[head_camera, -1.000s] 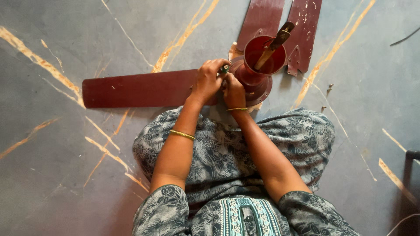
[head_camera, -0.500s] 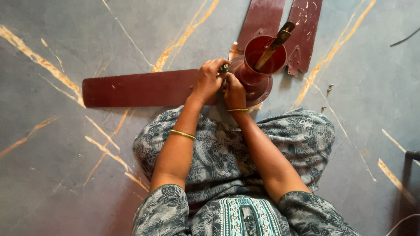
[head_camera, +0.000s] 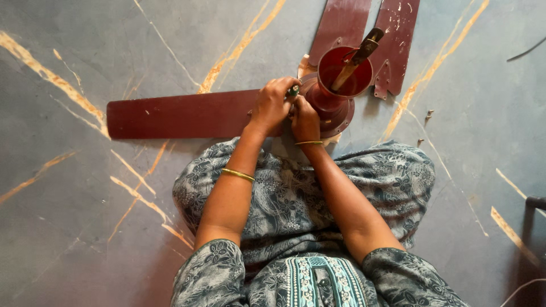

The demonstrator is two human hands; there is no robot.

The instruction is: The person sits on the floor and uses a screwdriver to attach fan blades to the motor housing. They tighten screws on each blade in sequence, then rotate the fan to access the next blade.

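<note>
A dark red ceiling fan motor [head_camera: 336, 94] stands on the grey floor, its down rod [head_camera: 357, 58] sticking up out of the cup. One long red blade [head_camera: 176, 116] lies flat to the left, its inner end at the motor. My left hand [head_camera: 272, 105] is closed over a small green-handled tool [head_camera: 293, 90] at the blade's inner end. My right hand [head_camera: 305, 118] presses right beside it, fingers curled against the motor's edge; what it holds is hidden.
Two loose red fan blades [head_camera: 340, 25] [head_camera: 397, 40] lie behind the motor. Small screws [head_camera: 427, 115] sit on the floor to the right. A dark wire [head_camera: 526, 52] crosses the upper right corner. My patterned lap fills the lower middle.
</note>
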